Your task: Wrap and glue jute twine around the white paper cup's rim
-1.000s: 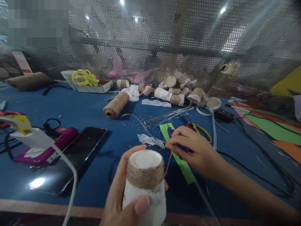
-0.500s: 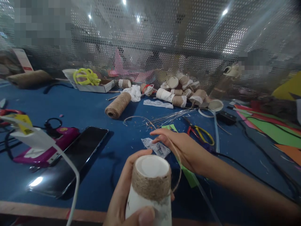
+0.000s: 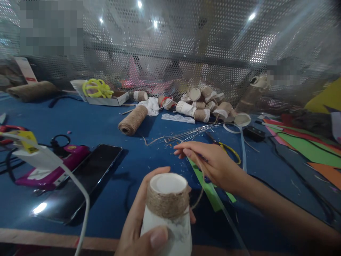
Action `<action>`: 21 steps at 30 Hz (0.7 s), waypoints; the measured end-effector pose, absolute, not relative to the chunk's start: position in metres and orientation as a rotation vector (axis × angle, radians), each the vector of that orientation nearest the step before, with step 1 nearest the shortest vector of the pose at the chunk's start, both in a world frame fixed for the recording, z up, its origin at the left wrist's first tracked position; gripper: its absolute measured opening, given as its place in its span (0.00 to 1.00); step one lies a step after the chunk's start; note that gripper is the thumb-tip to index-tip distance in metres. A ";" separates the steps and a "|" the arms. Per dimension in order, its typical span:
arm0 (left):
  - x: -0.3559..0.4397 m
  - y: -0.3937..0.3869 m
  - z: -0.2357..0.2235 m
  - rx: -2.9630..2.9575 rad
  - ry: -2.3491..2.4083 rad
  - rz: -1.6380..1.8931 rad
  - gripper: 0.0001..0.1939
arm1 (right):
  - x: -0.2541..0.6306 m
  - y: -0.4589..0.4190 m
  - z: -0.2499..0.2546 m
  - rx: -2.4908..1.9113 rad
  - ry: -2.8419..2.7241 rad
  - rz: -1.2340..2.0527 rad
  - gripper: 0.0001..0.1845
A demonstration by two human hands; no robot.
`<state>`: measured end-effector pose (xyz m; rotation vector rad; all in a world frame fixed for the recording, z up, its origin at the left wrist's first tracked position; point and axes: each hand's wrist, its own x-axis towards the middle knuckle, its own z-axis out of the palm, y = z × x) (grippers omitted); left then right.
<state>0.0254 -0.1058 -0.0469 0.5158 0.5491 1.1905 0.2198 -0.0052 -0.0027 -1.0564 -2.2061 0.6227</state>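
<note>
My left hand is wrapped round a white paper cup, which stands bottom-up and slightly tilted. A band of jute twine is wound round the cup's upper part. From the band's right side, loose twine curves up to my right hand. That hand is closed, with the strand passing between thumb and fingers; the exact grip is partly hidden. The twine's free end lies beyond the fingers on the blue table. Below the right hand is a green paper strip.
A twine roll lies ahead, with twine-wrapped cups piled behind it. Thin wires and yellow-handled pliers lie past my right hand. At left are a phone, purple power strip and white cable.
My right hand first drew the twine out from the cup, then moved left along it, leaving the strand slack. The white lace piece near its fingers no longer shows. My left hand still holds the cup.
</note>
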 end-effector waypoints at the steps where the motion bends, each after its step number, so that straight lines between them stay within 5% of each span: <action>1: 0.026 -0.105 -0.046 0.525 0.514 1.209 0.34 | 0.223 -0.002 -0.001 -1.109 -2.182 0.609 0.17; 8: 0.024 -0.082 -0.053 0.551 0.389 1.362 0.24 | 0.269 0.004 0.003 -1.535 -2.429 0.255 0.32; 21: 0.033 -0.065 -0.063 0.491 0.408 1.277 0.23 | 0.290 -0.018 -0.014 -1.682 -2.605 0.162 0.13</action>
